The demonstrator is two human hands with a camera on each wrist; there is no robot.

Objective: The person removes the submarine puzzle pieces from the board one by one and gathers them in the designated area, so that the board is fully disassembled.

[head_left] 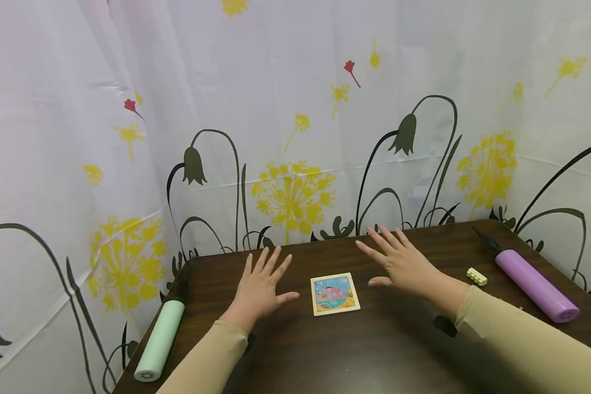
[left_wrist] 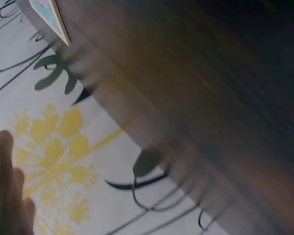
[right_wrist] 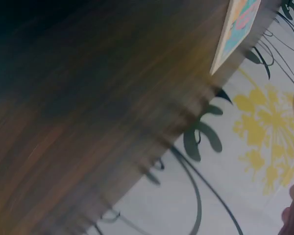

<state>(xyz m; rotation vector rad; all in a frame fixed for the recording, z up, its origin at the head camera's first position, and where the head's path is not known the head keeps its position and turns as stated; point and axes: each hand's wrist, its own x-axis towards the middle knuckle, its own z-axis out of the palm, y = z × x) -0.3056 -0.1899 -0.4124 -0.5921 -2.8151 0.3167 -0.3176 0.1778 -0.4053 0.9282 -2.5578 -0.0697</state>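
**Hands spread either side of picture tile**

Left hand [head_left: 257,293]: mine, fingers [head_left: 282,266] straight and fanned, thumb stuck out toward the tile. Right hand [head_left: 405,269]: same deal, fingers splayed, thumb pointing in. Both look raised over the dark wood table [head_left: 320,355], palms down.

Square tile [head_left: 335,294] lies flat on the tabletop between my two hands, apart from both, a bit nearer the left. Pale border, blue ground, pink shape in the middle. My left wrist view catches one corner of it at top left; my right wrist view gets it at the top right. Only fingertip edges show in those two, dim and partly cut off.

Rest: green cylinder [head_left: 161,340] with dark nozzle, left edge of table, left of my forearm. Purple cylinder [head_left: 537,284], dark nozzle too, lying at the right side. Small pale yellow studded block [head_left: 476,277] just beside it, between it and my right hand. Beige sleeves [head_left: 209,355] on both arms. White flower-print curtain [head_left: 276,82] behind.
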